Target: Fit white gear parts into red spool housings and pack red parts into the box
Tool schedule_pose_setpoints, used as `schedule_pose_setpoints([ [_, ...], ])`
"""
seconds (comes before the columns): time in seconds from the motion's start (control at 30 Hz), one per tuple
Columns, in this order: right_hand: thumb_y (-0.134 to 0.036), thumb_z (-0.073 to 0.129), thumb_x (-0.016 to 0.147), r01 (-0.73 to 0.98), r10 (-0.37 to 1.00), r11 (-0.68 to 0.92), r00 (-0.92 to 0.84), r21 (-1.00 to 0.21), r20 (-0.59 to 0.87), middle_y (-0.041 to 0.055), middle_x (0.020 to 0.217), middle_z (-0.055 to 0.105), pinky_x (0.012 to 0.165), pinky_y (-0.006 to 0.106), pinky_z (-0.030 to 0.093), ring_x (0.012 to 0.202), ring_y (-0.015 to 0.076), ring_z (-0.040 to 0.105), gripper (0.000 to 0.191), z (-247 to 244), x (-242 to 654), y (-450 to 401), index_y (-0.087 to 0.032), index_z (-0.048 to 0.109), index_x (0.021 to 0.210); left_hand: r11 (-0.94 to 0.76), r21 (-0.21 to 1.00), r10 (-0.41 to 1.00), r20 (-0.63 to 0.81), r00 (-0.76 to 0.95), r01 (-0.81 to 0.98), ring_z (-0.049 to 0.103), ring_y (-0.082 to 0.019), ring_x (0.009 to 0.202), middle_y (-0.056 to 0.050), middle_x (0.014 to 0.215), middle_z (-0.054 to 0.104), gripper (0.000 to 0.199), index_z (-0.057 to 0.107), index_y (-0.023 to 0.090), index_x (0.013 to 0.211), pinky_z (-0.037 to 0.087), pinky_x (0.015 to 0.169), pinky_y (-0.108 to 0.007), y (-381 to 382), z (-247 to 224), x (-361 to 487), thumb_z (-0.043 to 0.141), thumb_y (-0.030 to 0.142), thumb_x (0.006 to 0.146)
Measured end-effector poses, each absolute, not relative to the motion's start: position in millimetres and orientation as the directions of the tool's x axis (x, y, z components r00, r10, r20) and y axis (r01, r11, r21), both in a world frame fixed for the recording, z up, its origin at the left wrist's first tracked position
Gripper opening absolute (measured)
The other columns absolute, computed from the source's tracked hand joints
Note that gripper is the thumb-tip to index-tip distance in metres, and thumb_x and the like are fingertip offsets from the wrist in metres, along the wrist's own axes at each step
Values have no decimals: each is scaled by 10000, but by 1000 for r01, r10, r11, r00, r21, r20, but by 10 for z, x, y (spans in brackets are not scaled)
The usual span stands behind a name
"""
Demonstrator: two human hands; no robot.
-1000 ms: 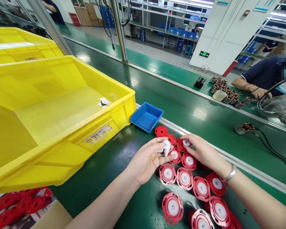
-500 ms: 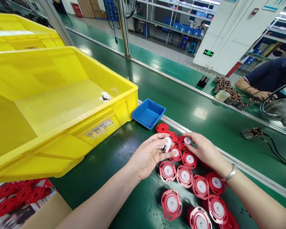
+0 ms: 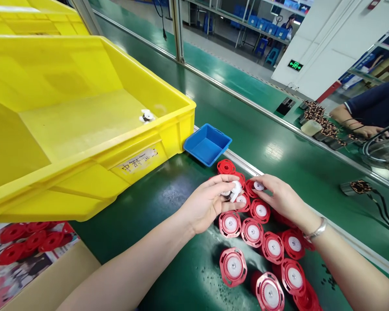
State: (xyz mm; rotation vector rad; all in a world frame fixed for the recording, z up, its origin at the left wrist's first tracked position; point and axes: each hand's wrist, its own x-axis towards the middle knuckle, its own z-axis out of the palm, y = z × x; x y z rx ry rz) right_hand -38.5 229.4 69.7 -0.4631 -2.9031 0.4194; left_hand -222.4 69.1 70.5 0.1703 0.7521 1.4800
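My left hand (image 3: 207, 203) is closed around white plastic gears (image 3: 236, 190), with a dark bit showing between them. It hovers over the near side of a cluster of red round housings. Opposite it, my right hand (image 3: 280, 198) pinches a small white gear (image 3: 258, 186) between thumb and fingers, at a red housing (image 3: 250, 188) by the metal rail. Whether that gear is seated in the housing or just above it, I cannot tell. Several more red housings with white toothed discs, such as this one (image 3: 232, 266), stand on the green bench. One red housing (image 3: 226, 166) shows no white disc.
A large yellow bin (image 3: 155, 149) with a white part (image 3: 146, 116) inside stands left. A blue tray (image 3: 208, 144) sits beside its corner. Red rings (image 3: 30, 244) lie in a carton at lower left. Beyond the rail (image 3: 311, 209), a co-worker's arm (image 3: 350, 119) is near copper-wound motor parts (image 3: 324, 123).
The view has shifted and tilted slightly, so the bin and tray appear higher and a little further right. Both hands keep nearly the same hold and place over the red housings.
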Motion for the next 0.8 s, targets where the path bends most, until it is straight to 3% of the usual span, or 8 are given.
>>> schedule_pose_setpoints([
  [0.37, -291, 512, 985, 348, 413, 870, -901, -350, 132, 74, 1080, 669, 844, 368, 555, 937, 209, 665, 261, 738, -297, 2334, -225, 573, 1230, 129, 530, 932, -353, -80, -838, 656, -144, 734, -44, 849, 626, 98, 637, 121, 968, 632, 769, -358, 687, 724, -2237, 589, 94, 888],
  [0.8, -285, 531, 983, 319, 384, 884, -912, -343, 142, 77, 1116, 666, 921, 400, 536, 1006, 217, 646, 277, 673, -331, 2318, -235, 549, 1255, 138, 539, 927, -367, -84, -831, 665, -162, 781, -65, 890, 643, 141, 643, 113, 1013, 633, 763, -347, 686, 717, -2230, 590, 91, 884],
])
